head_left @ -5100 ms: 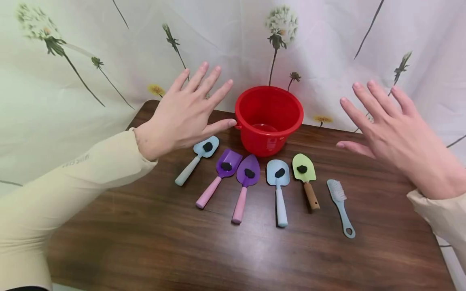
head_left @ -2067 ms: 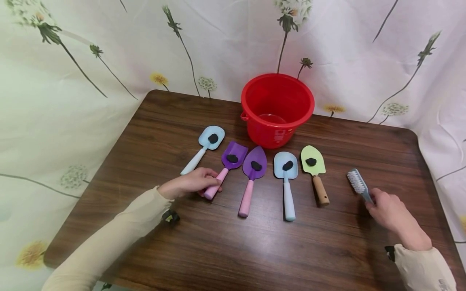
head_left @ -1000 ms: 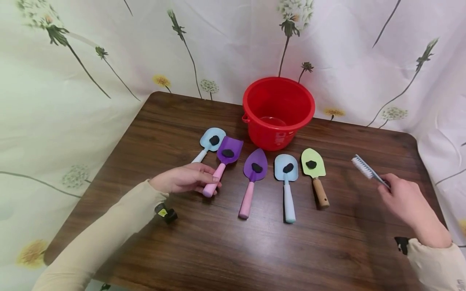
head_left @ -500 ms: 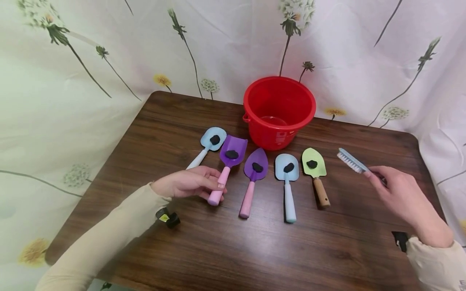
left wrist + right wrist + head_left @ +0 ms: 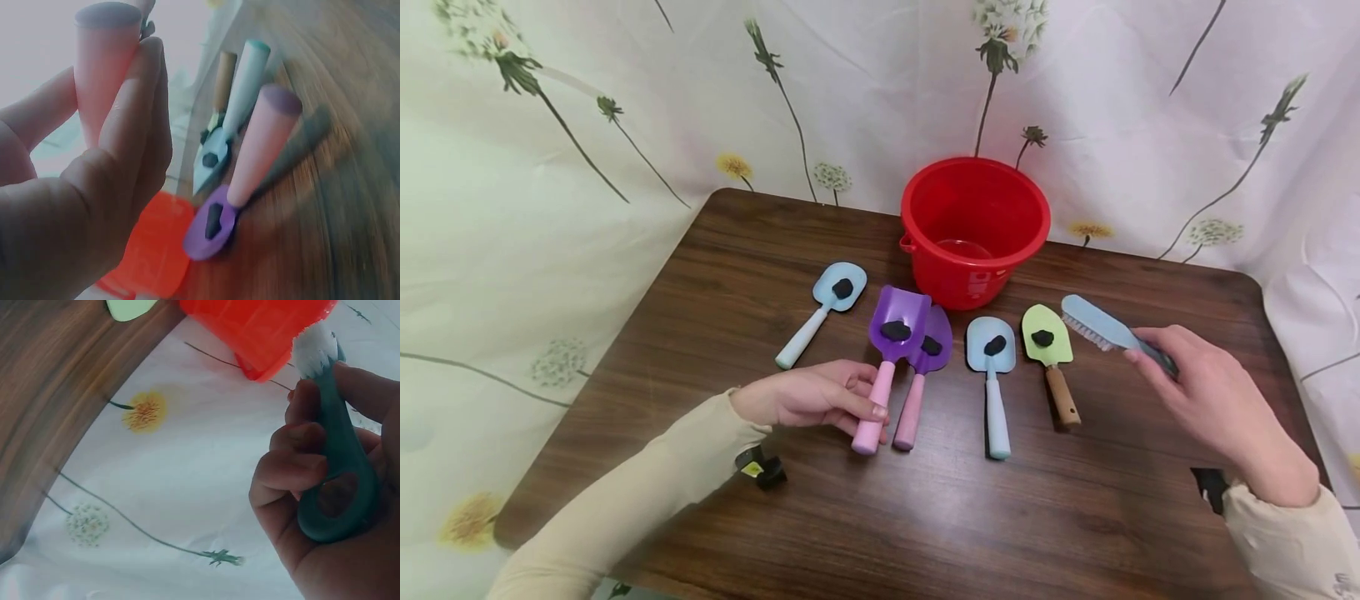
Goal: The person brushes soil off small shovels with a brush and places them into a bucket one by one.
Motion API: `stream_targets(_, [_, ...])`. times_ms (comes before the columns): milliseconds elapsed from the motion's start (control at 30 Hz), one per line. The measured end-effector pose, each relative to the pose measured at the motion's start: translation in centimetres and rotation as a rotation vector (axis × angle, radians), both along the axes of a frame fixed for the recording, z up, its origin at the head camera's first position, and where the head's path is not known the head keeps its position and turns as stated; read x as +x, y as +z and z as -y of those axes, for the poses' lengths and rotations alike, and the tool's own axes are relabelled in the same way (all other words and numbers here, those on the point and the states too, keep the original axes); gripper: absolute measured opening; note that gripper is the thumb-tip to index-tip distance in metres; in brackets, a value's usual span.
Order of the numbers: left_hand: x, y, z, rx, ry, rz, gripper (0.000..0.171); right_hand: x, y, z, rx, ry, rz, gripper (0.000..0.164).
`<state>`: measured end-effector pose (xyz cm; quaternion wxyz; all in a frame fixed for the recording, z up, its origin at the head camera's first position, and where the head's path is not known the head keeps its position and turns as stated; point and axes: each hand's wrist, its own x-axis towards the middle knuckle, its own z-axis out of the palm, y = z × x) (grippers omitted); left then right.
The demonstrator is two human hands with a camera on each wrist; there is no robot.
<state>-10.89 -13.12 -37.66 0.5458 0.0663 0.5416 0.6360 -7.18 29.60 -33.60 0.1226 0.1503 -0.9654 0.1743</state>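
The left hand [image 5: 812, 398] grips a pink-handled purple scoop [image 5: 887, 372] bearing a black lump [image 5: 896, 331] above the table [image 5: 1060, 525], near a pointed purple trowel [image 5: 910, 408], while the right hand [image 5: 1221, 400] holds a light-blue brush [image 5: 1101, 320], bristles downward, near a green-bladed trowel [image 5: 1052, 367].

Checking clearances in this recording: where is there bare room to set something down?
Bare table lies left of the left blue scoop, between the right blue scoop and the near edge, and from the red bucket toward the far right corner. Crowded in the head view: before the bucket, where the held purple scoop overlaps the purple trowel.
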Motion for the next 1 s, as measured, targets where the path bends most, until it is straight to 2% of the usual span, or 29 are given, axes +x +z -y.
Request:
stream_targets(133, [0.4,0.3,-0.8,0.017,-0.014,0.025,0.055,-0.1,0.4,0.9,-0.028,0.021,-0.034,0.025])
stream_targets(233, [0.9,0.3,-1.6,0.023,-0.008,0.033,0.059,-0.3,0.6,1.8,-0.051,0.061,-0.067,0.027])
stream_targets(400, [1.9,-0.1,-3.1,0.010,0.009,0.011,0.049,-0.4,0.3,3.2,-0.072,0.162,-0.105,0.032])
stream_targets(667, [3.0,-0.7,-4.9,0.025,-0.006,-0.027,0.044,-0.6,-0.3,5.6,-0.127,0.356,-0.064,0.038])
stream_targets(833, [3.4,-0.8,-5.4,0.050,-0.022,-0.023,0.031,-0.6,-0.6,6.9,-0.126,0.422,-0.066,0.032])
stream_targets(1000, [3.8,-0.8,-5.7,0.047,-0.016,-0.026,0.032,-0.6,-1.1,7.8,-0.150,0.485,-0.090,0.039])
